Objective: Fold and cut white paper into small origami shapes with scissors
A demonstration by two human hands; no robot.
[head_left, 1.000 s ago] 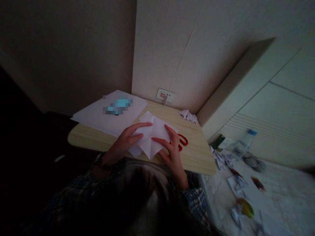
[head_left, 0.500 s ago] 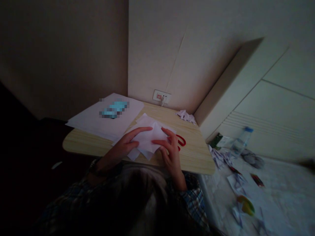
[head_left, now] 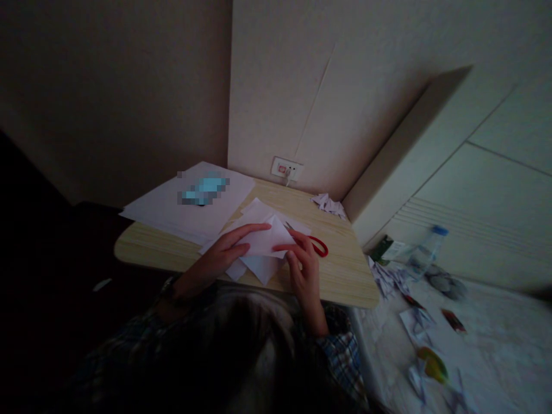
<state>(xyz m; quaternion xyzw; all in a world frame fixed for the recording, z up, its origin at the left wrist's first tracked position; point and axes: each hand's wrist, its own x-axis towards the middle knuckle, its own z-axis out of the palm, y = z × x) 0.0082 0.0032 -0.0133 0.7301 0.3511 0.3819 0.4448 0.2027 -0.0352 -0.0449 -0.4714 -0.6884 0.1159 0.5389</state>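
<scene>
A white sheet of paper (head_left: pixel 265 240) is folded over, its near edge straight and a pointed peak at the back. My left hand (head_left: pixel 224 250) grips its left side, index finger stretched along the top and thumb near the fold. On the other side, my right hand (head_left: pixel 305 261) holds the right corner between bent fingers and thumb. Loose white paper pieces (head_left: pixel 263 270) lie beneath on the wooden table (head_left: pixel 345 276). Red-handled scissors (head_left: pixel 319 246) rest just beyond my right hand, partly hidden by it.
Large white sheets (head_left: pixel 168 221) at the left carry a blurred phone-like object (head_left: pixel 204 190). Folded paper pieces (head_left: pixel 328 205) sit at the back right corner, below a wall socket (head_left: pixel 287 169). Right of the table, a bed (head_left: pixel 495 339) bears a bottle (head_left: pixel 429 250) and more folded paper (head_left: pixel 386 278).
The paper's near part has been folded, leaving a straight near edge. My right fingers have shifted slightly at its right corner. The whole view has moved a little.
</scene>
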